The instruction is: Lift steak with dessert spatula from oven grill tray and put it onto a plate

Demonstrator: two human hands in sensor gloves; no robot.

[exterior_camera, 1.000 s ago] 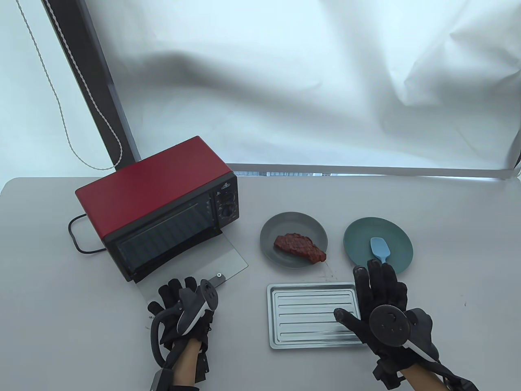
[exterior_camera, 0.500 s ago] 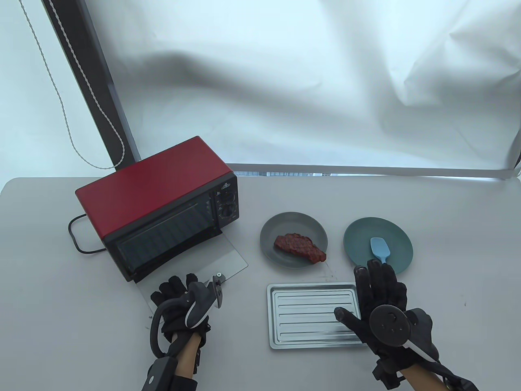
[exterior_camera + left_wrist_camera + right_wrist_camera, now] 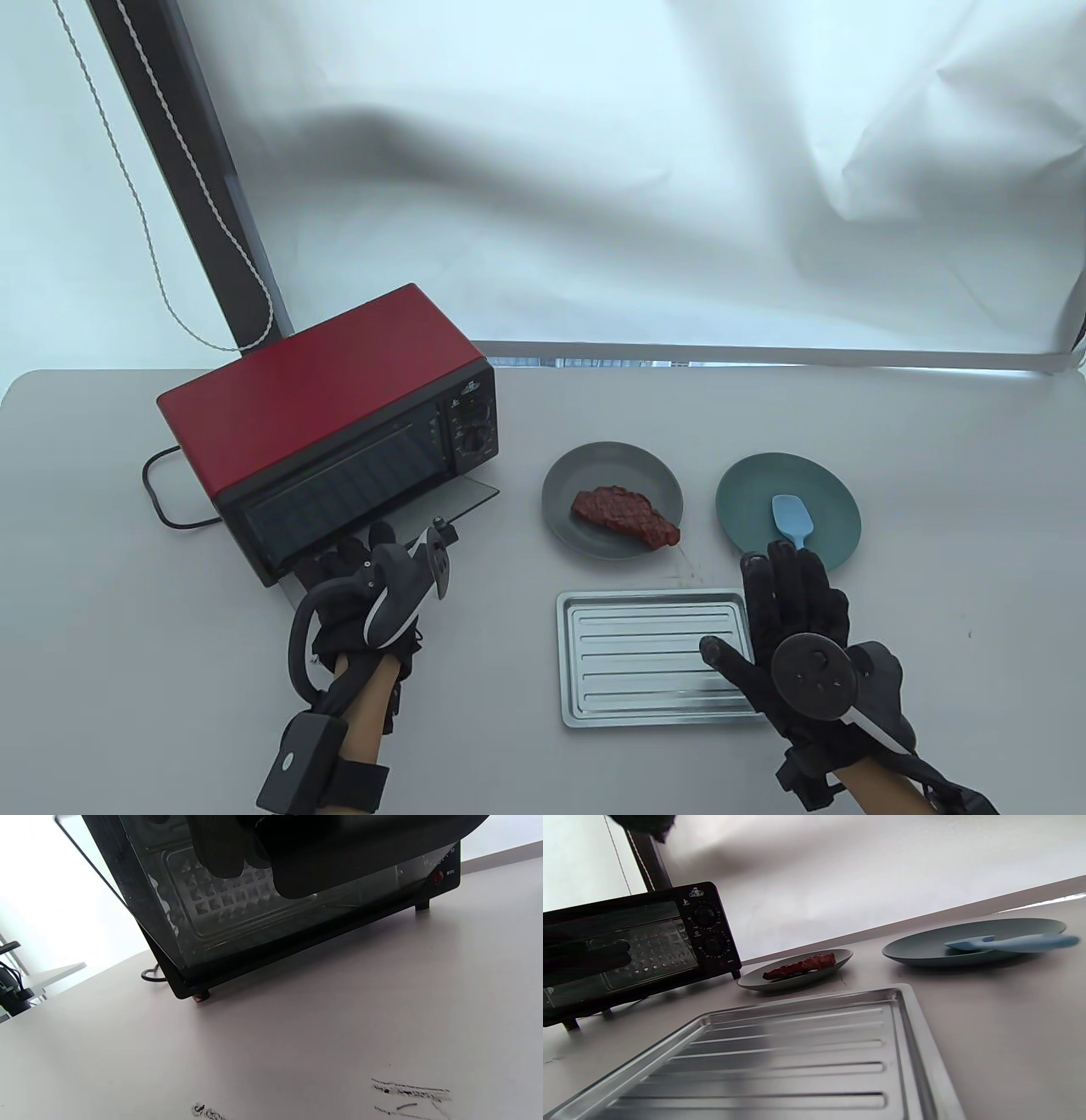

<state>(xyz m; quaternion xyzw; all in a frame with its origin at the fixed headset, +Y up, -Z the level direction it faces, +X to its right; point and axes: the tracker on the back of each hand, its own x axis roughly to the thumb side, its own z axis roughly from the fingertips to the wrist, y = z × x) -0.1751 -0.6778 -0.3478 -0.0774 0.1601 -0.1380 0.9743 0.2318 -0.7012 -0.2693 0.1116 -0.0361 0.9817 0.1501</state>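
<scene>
The steak [image 3: 625, 514] [image 3: 801, 966] lies on the grey plate [image 3: 594, 463] [image 3: 755, 982]. A light blue dessert spatula [image 3: 793, 520] [image 3: 1014, 941] rests on the teal plate [image 3: 747, 501] [image 3: 925, 948]. Nothing sits on the silver grill tray [image 3: 653, 658] [image 3: 797, 1052]. My right hand [image 3: 764, 611] is spread flat over the tray's right edge, fingers reaching toward the teal plate, holding nothing. My left hand [image 3: 365, 560] presses its fingers [image 3: 220, 849] against the glass door [image 3: 458, 501] [image 3: 254, 912] of the red oven [image 3: 322, 399], and the door stands partly raised.
The oven's black power cable [image 3: 157, 492] loops on the table to its left. A dark post [image 3: 195, 170] and a hanging cord [image 3: 144, 229] stand behind the oven, before a white backdrop. Pen marks [image 3: 407, 1096] dot the table.
My left hand has moved up toward the oven, swinging the glass door from flat on the table to partly raised. The right hand, plates, steak and tray have stayed in place.
</scene>
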